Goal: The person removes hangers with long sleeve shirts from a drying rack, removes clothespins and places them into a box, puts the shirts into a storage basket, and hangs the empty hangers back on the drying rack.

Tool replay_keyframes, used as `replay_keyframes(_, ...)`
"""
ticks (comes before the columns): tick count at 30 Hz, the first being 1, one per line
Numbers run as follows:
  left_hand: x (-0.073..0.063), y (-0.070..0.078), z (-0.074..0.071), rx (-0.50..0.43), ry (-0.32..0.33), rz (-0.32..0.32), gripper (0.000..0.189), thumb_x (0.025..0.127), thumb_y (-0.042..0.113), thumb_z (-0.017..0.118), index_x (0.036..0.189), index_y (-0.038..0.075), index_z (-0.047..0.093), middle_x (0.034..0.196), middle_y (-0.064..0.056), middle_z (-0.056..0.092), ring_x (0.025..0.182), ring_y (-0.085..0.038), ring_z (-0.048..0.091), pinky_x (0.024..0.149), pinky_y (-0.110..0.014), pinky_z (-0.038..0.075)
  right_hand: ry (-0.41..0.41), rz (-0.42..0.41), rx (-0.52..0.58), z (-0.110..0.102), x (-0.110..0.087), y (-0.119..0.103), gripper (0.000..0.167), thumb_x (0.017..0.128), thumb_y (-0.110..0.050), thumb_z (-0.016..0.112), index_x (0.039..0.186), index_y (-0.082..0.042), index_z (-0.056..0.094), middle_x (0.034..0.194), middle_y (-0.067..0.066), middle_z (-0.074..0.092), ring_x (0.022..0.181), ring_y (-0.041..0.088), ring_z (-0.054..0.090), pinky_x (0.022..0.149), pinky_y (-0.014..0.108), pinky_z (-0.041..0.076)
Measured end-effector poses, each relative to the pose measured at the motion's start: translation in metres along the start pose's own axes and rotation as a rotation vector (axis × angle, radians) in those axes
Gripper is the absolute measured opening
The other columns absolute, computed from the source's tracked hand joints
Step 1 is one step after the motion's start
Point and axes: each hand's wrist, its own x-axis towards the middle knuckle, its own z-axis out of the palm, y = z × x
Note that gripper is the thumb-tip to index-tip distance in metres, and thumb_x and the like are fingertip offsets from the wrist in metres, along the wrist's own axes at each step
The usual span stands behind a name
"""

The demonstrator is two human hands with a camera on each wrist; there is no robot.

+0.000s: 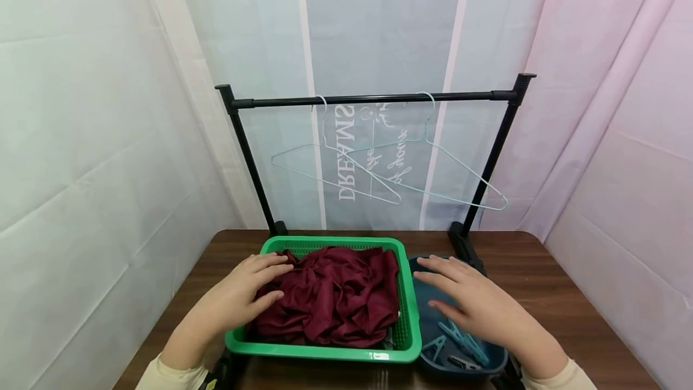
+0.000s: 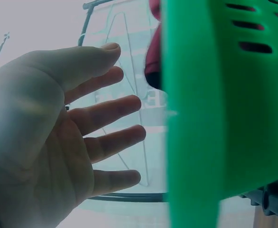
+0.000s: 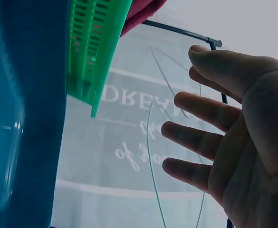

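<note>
A crumpled dark red cloth (image 1: 335, 297) fills the green plastic basket (image 1: 325, 350) on the table. Over the basket's left side is my left hand (image 1: 243, 294), fingers apart and fairly straight, holding nothing. My right hand (image 1: 476, 300) hovers over the blue basin (image 1: 428, 318) to the right, its fingers also spread and nothing between them. Light blue clothespins (image 1: 462, 342) and a dark clip (image 1: 464, 363) lie inside the basin. In the left wrist view the basket's green rim (image 2: 191, 123) stands close beside the fingers.
Behind the basket stands a black clothes rack (image 1: 373, 100). Two thin wire hangers, a left one (image 1: 335, 182) and a right one (image 1: 460, 164), hang from its bar. The brown wooden table (image 1: 547, 318) is enclosed by pale curtains (image 1: 97, 107) with mirrored lettering at the back.
</note>
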Motion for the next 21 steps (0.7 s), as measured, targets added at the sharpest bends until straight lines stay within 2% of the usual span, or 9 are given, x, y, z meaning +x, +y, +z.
replay_keyframes(4, -0.002, -0.004, 0.004, 0.006, -0.006, -0.016, 0.046, 0.096, 0.024, 0.074, 0.139, 0.012, 0.063, 0.146, -0.011, 0.057, 0.136, -0.033, 0.052, 0.110, -0.060, 0.040, 0.002, 0.015, 0.005, -0.002, -0.005, 0.008, 0.061, 0.091, -0.032, 0.080, 0.147, -0.025, 0.056, 0.153, -0.002, 0.052, 0.136, 0.027, 0.054, 0.122, 0.026, 0.025)
replay_keyframes(7, -0.004, -0.009, 0.004, 0.013, -0.006, -0.022, 0.047, 0.096, 0.025, 0.074, 0.140, 0.013, 0.063, 0.147, -0.010, 0.056, 0.136, -0.032, 0.052, 0.110, -0.059, 0.041, 0.006, 0.024, 0.026, -0.004, -0.007, 0.016, 0.068, 0.087, -0.025, 0.083, 0.148, -0.024, 0.055, 0.153, 0.001, 0.051, 0.140, 0.025, 0.049, 0.124, 0.023, 0.017)
replay_keyframes(8, -0.005, -0.011, 0.003, 0.017, -0.007, -0.024, 0.047, 0.096, 0.026, 0.074, 0.140, 0.013, 0.062, 0.147, -0.009, 0.056, 0.136, -0.032, 0.051, 0.109, -0.058, 0.042, 0.005, 0.029, 0.035, -0.005, -0.008, 0.019, 0.068, 0.087, -0.024, 0.083, 0.149, -0.023, 0.054, 0.154, 0.002, 0.051, 0.142, 0.024, 0.048, 0.124, 0.020, 0.011)
replay_keyframes(10, -0.006, -0.014, 0.003, 0.016, -0.005, -0.027, 0.049, 0.096, 0.026, 0.074, 0.141, 0.013, 0.062, 0.148, -0.009, 0.055, 0.136, -0.032, 0.051, 0.108, -0.057, 0.044, 0.008, 0.029, 0.037, -0.006, -0.010, 0.024, 0.068, 0.088, -0.023, 0.082, 0.149, -0.023, 0.053, 0.154, 0.004, 0.051, 0.143, 0.023, 0.045, 0.124, 0.019, 0.007)
replay_keyframes(15, -0.012, -0.023, 0.001, 0.012, 0.013, -0.059, 0.052, 0.096, 0.026, 0.074, 0.144, 0.014, 0.059, 0.149, -0.009, 0.054, 0.139, -0.037, 0.047, 0.107, -0.059, 0.044, 0.016, 0.059, 0.025, -0.008, -0.014, 0.036, 0.068, 0.087, -0.021, 0.082, 0.149, -0.022, 0.054, 0.155, 0.003, 0.050, 0.145, 0.019, 0.043, 0.124, 0.020, 0.006)
replay_keyframes(21, -0.019, -0.036, -0.004, 0.016, 0.030, -0.115, 0.052, 0.097, 0.031, 0.072, 0.145, 0.017, 0.058, 0.151, -0.012, 0.052, 0.142, -0.041, 0.043, 0.111, -0.065, 0.034, 0.037, 0.073, 0.074, -0.006, -0.017, 0.048, 0.065, 0.088, -0.017, 0.082, 0.148, -0.019, 0.056, 0.155, 0.004, 0.049, 0.146, 0.017, 0.042, 0.122, 0.015, 0.006)
